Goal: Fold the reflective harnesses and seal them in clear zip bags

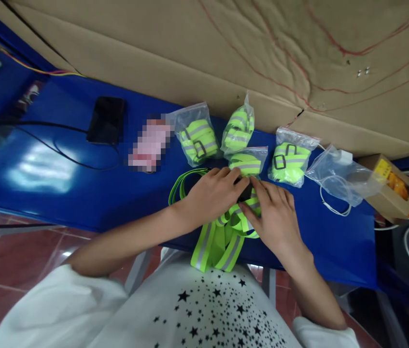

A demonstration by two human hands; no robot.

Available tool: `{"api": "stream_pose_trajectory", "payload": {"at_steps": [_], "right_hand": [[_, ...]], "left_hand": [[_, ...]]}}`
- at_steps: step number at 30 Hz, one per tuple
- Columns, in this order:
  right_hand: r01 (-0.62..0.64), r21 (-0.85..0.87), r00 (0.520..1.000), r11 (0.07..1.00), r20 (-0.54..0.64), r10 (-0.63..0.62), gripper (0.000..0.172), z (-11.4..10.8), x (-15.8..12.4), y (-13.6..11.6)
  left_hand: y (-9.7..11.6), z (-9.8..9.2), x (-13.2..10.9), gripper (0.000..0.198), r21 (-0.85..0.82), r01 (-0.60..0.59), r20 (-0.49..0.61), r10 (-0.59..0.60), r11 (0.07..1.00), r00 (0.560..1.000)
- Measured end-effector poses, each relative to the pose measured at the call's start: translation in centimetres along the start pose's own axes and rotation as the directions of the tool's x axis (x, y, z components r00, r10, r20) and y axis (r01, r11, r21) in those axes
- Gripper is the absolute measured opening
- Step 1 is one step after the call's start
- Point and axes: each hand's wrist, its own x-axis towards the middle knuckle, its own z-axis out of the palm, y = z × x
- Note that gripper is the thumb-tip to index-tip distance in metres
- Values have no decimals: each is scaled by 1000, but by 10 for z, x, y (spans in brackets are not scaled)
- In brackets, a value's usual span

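Observation:
A neon-yellow reflective strap (204,246) with grey stripes lies bunched at the front edge of the table, its loops hanging over the edge. My left hand (213,195) grips it from the left with curled fingers. On the other side, my right hand (275,208) is closed on the same strap, thumb and fingers pinching. Between my fingertips shows a dark piece (245,189), perhaps a buckle, mostly covered by the fingers. Thin green loops (179,186) stick out beyond my left wrist.
Behind my hands, several clear bags of folded reflective straps (199,140) lie on the blue table (146,198). A black device (105,120) with cables sits left, beside a blurred pink item (149,145). An opened plastic bag (345,176), white cable and cardboard box (394,193) are right.

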Motion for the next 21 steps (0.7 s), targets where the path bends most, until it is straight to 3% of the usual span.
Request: {"api": "stream_pose_trajectory", "payload": {"at_steps": [4,8,10,13,15,17,19,21], "right_hand": [[-20,49,999,999,-48,22,33,1,-1,1],[-35,335,999,942,-23,46,17,-3,-1,9],[-57,446,998,893,38,44,14,-15,-5,12],[-34,471,998,882,55,9,14,-42,-15,15],[-34,455,999,890,1,37,13,-60,-24,20],[-90,448,983,890,-102,150,10,-72,-34,32],[-145,459,928,877,-244,281,8,-75,-42,51],[-171,504,842,847,-372,392,15,-74,-50,74]], "left_hand": [[-6,4,-3,25,-9,-98,4,98,995,995],[-6,-2,-11,25,-179,-135,-25,132,975,991],[-5,-9,-15,22,-287,-105,-29,101,952,994],[-8,-25,-21,15,-439,-73,-11,76,895,997],[-12,-40,-25,27,-579,-9,-5,7,815,1000],[-16,-58,-32,31,-693,85,-7,-125,716,992],[-20,-79,-41,17,-730,145,-49,-263,667,963],[-25,-96,-54,13,-719,184,-178,-434,670,883]]}}
